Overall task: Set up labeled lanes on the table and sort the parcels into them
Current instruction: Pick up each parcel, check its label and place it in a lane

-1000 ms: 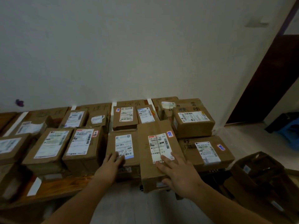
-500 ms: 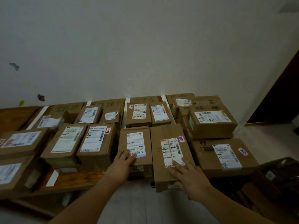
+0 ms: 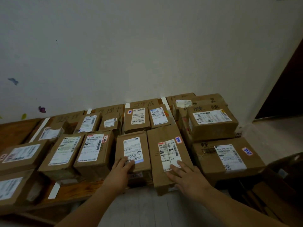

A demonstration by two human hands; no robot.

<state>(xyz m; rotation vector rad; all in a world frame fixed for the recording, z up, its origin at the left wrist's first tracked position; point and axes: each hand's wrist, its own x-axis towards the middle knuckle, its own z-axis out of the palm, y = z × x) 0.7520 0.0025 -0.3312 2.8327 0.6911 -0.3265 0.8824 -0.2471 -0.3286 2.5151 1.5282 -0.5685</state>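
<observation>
Parcels (image 3: pixel 95 149) crowd the lower half of the frame, side by side on the wooden tabletop (image 3: pixel 78 188). Nearest me, my left hand (image 3: pixel 120 172) lies flat, fingers straight, on the near end of a small carton (image 3: pixel 132 145). My right hand (image 3: pixel 188 179) lies just as flat on the long carton (image 3: pixel 167 133) beside it, gripping nothing. That long one overhangs the tabletop's edge. Both look like stiff cardboard, probably light, so I'd take each by its two long sides. The long carton's white label (image 3: pixel 168 153) reads "948 0507-00 059". Its right-hand neighbour (image 3: pixel 211 163) shows "863 H10-00". Farthest back, against the wall (image 3: pixel 147 46), handwritten lane signs (image 3: pixel 144 104) sit between white tape strips (image 3: pixel 127 105). In this dim light one perhaps reads "已完成".
</observation>
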